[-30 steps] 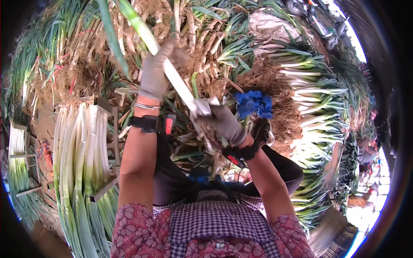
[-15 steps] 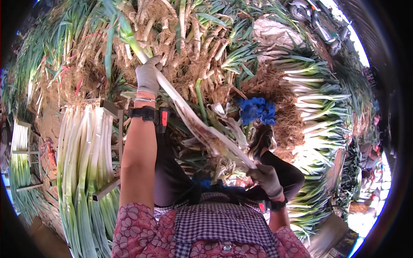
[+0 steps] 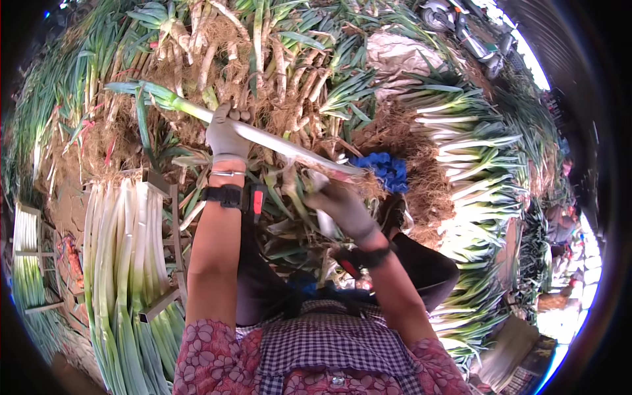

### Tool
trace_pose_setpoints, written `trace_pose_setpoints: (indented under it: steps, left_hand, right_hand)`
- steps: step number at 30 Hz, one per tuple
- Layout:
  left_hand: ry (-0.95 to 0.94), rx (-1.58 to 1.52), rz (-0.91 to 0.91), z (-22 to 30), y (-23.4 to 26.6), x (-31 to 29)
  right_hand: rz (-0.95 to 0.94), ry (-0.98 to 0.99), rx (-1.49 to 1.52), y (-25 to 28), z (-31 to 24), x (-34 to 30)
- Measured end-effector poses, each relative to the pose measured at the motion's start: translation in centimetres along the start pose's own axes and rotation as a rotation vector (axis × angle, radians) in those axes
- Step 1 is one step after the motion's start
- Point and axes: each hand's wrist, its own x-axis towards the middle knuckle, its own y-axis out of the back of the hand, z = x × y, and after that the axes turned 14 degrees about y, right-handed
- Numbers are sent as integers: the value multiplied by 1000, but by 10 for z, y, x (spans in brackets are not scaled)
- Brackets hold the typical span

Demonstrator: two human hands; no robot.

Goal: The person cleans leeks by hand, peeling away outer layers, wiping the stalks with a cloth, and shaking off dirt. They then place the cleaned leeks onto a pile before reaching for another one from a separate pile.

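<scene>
1. Head view, far left: a small rack (image 3: 29,263) of trimmed leeks is seen at the picture's rim.
2. Lower left: a wooden frame (image 3: 172,243) is filled with cleaned leeks (image 3: 122,263), laid side by side with white shanks uppermost.
3. Left of centre: the left hand (image 3: 227,135), gloved in grey, is closed around the pale shank of a single leek (image 3: 263,137). A bracelet and a black wrist strap are worn below the glove.
4. Centre: the leek is held nearly level above the lap, its green leaves pointing left and its root end pointing right. Behind it an untrimmed pile (image 3: 263,59) of rooty leeks is heaped.
5. Right of centre: the right hand (image 3: 342,207), also gloved, is placed just under the leek's root end; its grip is curled, but whether it is clamped on anything cannot be told.
6. Beside that hand: a blue bundle (image 3: 388,170) is seen.
7. Right: stacked leeks (image 3: 474,151) are arranged in rows.
</scene>
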Motion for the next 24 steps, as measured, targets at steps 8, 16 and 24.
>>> trace_pose_setpoints:
  steps: [8, 16, 24]
  left_hand:
    - [-88, 172, 377, 31, 5, 11]
    - [-40, 158, 300, 1, 9, 26]
    - [-78, 404, 478, 21, 7, 23]
  right_hand:
    - [264, -21, 366, -18, 15, -46]
    - [227, 85, 117, -22, 23, -38]
    - [315, -377, 520, 40, -6, -189]
